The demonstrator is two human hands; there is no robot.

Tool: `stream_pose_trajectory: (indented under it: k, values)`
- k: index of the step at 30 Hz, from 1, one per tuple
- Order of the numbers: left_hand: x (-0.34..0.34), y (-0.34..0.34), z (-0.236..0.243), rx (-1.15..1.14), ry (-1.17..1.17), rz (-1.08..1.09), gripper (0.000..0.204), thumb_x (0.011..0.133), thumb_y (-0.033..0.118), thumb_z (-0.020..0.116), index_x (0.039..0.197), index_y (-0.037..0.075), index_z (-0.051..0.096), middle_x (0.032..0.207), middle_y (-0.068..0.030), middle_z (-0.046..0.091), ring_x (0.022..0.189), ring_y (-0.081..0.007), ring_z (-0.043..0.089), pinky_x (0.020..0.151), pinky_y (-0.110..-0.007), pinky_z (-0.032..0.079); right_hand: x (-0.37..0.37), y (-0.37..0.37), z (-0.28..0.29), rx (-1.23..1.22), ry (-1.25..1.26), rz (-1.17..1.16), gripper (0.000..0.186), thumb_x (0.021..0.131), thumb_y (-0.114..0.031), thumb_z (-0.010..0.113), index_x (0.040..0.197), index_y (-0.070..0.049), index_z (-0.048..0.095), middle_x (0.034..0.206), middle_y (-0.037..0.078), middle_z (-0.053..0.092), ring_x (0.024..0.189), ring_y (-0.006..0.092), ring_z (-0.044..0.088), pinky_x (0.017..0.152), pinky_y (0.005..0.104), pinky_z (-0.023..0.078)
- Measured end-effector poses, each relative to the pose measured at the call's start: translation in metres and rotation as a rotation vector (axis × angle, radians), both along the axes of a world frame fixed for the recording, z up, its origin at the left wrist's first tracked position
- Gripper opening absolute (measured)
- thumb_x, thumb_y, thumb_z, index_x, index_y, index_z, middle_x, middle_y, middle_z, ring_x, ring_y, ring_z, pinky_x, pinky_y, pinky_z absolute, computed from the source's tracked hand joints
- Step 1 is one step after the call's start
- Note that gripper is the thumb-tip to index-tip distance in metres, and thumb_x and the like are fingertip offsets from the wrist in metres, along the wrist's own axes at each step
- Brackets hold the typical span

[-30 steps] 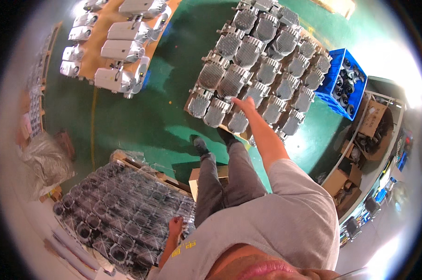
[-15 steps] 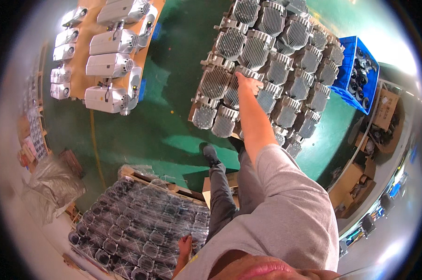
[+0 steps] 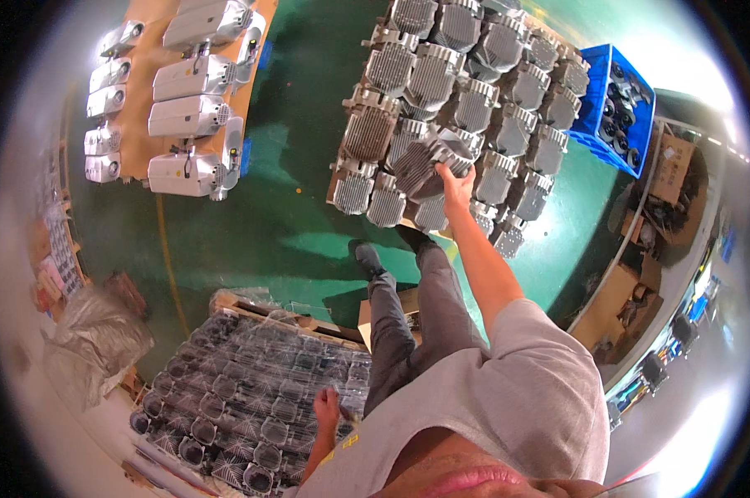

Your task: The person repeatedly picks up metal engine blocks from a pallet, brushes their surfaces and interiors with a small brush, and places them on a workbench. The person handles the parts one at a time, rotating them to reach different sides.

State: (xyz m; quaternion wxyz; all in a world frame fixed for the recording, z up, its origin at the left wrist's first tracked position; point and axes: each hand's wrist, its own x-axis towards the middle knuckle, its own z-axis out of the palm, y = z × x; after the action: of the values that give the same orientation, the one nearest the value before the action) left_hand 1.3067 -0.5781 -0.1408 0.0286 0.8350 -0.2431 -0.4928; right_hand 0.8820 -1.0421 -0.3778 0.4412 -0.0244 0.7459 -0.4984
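The broadest group at lower left is a batch of dark metal castings under clear film, which probably keeps the rows from shifting. Ahead of the person, a stack of grey finned housings stands in close rows (ribbed faces mostly up); such packing likely saves room and lets neighbours steady one another. At upper left, a brown board carries silver casings in spaced columns, perhaps so that their finished shells do not rub. A blue crate beside the stack holds loose black round parts, presumably because its walls stop them rolling off.

One tilted finned housing lies at the stack's near part, turned out of line with those around it. The right hand has its grip closed on this housing's flanged end, which seems the handiest edge to hold; the ribbed body extends leftward from the fingers, over its neighbours. Whether it is fully clear of them I cannot tell. The left hand is over the film-covered batch, fingers curled; whether it holds or touches anything is unclear.
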Motion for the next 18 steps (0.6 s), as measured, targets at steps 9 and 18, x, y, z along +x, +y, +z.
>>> stream_pose_trajectory:
  k: [9, 18]
  values:
    - [-0.06, -0.303, 0.035, -0.491, 0.191, 0.227, 0.039, 0.109, 0.037, 0.052, 0.118, 0.003, 0.068, 0.098, -0.0049, 0.069, 0.085, -0.0151, 0.069, 0.074, -0.03, 0.059, -0.021, 0.063, 0.109, -0.337, 0.1, 0.575, 0.121, 0.064, -0.018, 0.094, 0.159, -0.001, 0.02, 0.143, 0.018, 0.052, 0.13, 0.0286, 0.054, 0.112, 0.0419, 0.043]
    - [-0.105, -0.439, 0.101, -0.836, 0.476, -0.074, 0.03, 0.104, 0.029, 0.064, 0.115, 0.002, 0.072, 0.091, -0.0041, 0.073, 0.077, -0.011, 0.069, 0.071, -0.026, 0.058, 0.007, 0.046, 0.228, -0.504, -0.067, 0.779, 0.12, 0.064, -0.022, 0.093, 0.159, -0.001, 0.024, 0.14, 0.019, 0.055, 0.128, 0.0288, 0.055, 0.111, 0.0412, 0.044]
